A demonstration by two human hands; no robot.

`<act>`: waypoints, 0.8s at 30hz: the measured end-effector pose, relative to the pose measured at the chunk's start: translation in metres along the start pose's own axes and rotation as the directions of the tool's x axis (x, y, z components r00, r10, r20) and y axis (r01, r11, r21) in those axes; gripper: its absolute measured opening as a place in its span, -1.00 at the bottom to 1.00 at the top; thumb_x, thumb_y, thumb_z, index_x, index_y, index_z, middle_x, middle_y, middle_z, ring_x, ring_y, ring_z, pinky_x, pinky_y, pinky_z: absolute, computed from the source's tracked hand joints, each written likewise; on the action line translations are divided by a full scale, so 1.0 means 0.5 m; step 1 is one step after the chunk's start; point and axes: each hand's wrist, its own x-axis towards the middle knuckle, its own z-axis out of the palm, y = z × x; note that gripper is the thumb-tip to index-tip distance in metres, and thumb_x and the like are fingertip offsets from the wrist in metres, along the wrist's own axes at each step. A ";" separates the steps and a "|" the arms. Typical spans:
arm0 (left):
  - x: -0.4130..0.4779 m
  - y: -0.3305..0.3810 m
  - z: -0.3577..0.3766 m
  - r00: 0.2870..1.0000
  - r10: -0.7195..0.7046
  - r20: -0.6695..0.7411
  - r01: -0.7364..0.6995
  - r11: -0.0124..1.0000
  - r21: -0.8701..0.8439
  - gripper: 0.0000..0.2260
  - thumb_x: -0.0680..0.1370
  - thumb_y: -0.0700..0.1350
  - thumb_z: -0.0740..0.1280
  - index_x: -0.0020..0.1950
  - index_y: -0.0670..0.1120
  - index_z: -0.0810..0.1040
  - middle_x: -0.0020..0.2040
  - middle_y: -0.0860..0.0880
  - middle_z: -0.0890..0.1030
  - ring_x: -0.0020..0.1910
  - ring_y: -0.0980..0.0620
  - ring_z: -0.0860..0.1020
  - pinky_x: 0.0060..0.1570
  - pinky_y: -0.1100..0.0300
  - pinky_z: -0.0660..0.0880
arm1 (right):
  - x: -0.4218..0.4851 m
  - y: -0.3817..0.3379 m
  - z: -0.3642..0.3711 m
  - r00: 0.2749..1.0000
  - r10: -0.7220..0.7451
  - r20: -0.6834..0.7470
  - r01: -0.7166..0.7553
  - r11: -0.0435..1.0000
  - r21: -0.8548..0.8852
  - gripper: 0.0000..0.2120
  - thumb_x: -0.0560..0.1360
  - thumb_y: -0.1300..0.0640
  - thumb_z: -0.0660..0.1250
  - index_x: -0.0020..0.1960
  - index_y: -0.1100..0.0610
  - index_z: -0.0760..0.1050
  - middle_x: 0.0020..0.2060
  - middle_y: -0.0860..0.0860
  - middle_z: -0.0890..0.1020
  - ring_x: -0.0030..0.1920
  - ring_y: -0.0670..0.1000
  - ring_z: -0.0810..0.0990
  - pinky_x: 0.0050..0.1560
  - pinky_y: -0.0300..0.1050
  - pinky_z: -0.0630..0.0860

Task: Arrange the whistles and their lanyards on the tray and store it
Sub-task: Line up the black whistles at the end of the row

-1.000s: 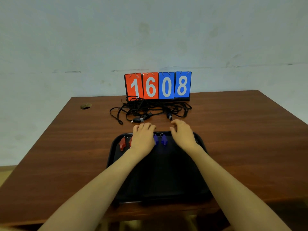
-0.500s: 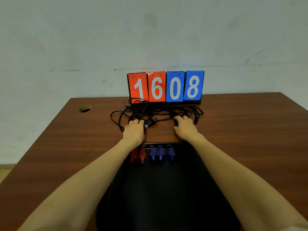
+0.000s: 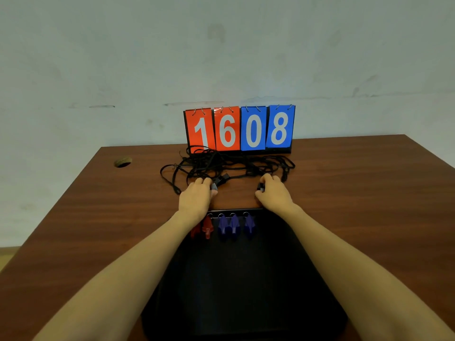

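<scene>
Tray point(image 3: 246, 279) holds five whistles point(image 3: 233, 225); fingers of left hand point(image 3: 195, 199) and right hand point(image 3: 274, 195) pinch lanyards point(image 3: 221, 163).

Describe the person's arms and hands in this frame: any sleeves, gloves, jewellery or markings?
The left hand and right hand are bare, with no gloves. No ring, watch or bracelet shows on either. The left forearm and right forearm are uncovered down to the frame edge, with no sleeve in view. No markings, straps or cables are on them.

Dim, soft focus, edges perhaps bowed
</scene>
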 end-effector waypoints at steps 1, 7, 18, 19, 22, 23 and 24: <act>-0.005 0.006 -0.010 0.999 0.006 -0.035 -0.006 1.000 -0.003 -0.71 0.62 0.02 0.17 0.23 -0.12 0.45 0.15 -0.11 0.52 0.16 -0.12 0.47 -0.07 0.04 0.43 | -0.007 -0.002 -0.011 0.999 0.033 -0.004 -0.032 0.997 0.068 -0.70 0.53 0.11 0.25 0.23 0.17 0.38 0.20 0.14 0.40 0.11 0.16 0.48 0.03 -0.04 0.43; -0.048 0.069 -0.064 0.999 -0.040 0.014 0.042 0.928 -0.371 -0.68 0.61 0.10 0.16 0.18 -0.08 0.52 0.06 -0.09 0.63 0.01 -0.08 0.57 -0.06 0.03 0.50 | -0.061 -0.014 -0.073 0.964 0.242 0.108 -0.252 0.713 0.654 -0.81 0.58 0.13 0.18 0.10 0.16 0.49 0.01 0.08 0.54 -0.14 0.01 0.52 -0.13 -0.12 0.49; -0.196 0.173 -0.062 0.981 0.192 0.006 -0.175 0.911 -0.373 -0.88 0.54 -0.10 0.33 -0.03 -0.11 0.42 -0.02 -0.05 0.56 -0.05 -0.06 0.52 -0.04 0.01 0.48 | -0.221 0.061 -0.086 0.989 0.142 0.049 -0.145 0.823 0.550 -0.65 0.40 0.19 0.49 0.13 0.14 0.46 -0.19 0.00 0.46 -0.22 -0.06 0.54 -0.04 -0.13 0.57; -0.208 0.177 -0.061 0.979 0.202 0.006 -0.184 0.902 -0.390 -0.88 0.54 -0.11 0.33 -0.03 -0.11 0.42 -0.03 -0.05 0.55 -0.05 -0.06 0.52 -0.03 0.01 0.49 | -0.231 0.065 -0.080 0.988 0.145 0.045 -0.148 0.852 0.502 -0.66 0.40 0.18 0.50 0.11 0.12 0.46 -0.20 -0.01 0.45 -0.21 -0.04 0.51 -0.09 -0.16 0.53; -0.243 0.181 -0.050 0.976 0.213 0.054 -0.170 0.888 -0.428 -0.88 0.55 -0.11 0.32 0.00 -0.09 0.41 -0.01 -0.03 0.55 -0.04 -0.04 0.52 0.00 0.01 0.49 | -0.254 0.067 -0.061 0.991 0.126 0.049 -0.135 0.902 0.410 -0.67 0.39 0.18 0.49 0.08 0.09 0.44 -0.23 -0.03 0.44 -0.17 -0.01 0.46 -0.25 -0.24 0.39; -0.255 0.179 -0.043 0.973 0.217 0.077 -0.163 0.886 -0.434 -0.89 0.56 -0.12 0.31 0.01 -0.08 0.40 0.01 -0.03 0.55 -0.03 -0.03 0.53 0.02 0.02 0.50 | -0.259 0.065 -0.054 0.993 0.112 0.042 -0.120 0.912 0.393 -0.67 0.40 0.17 0.49 0.09 0.09 0.44 -0.24 -0.05 0.43 -0.17 -0.01 0.45 -0.27 -0.27 0.36; -0.265 0.175 -0.035 0.970 0.225 0.091 -0.163 0.882 -0.442 -0.90 0.56 -0.13 0.29 0.04 -0.07 0.41 0.03 -0.03 0.55 -0.01 -0.02 0.53 0.04 0.03 0.50 | -0.262 0.064 -0.048 0.995 0.100 0.030 -0.104 0.918 0.383 -0.66 0.40 0.17 0.49 0.11 0.10 0.44 -0.25 -0.05 0.43 -0.18 -0.02 0.45 -0.28 -0.29 0.35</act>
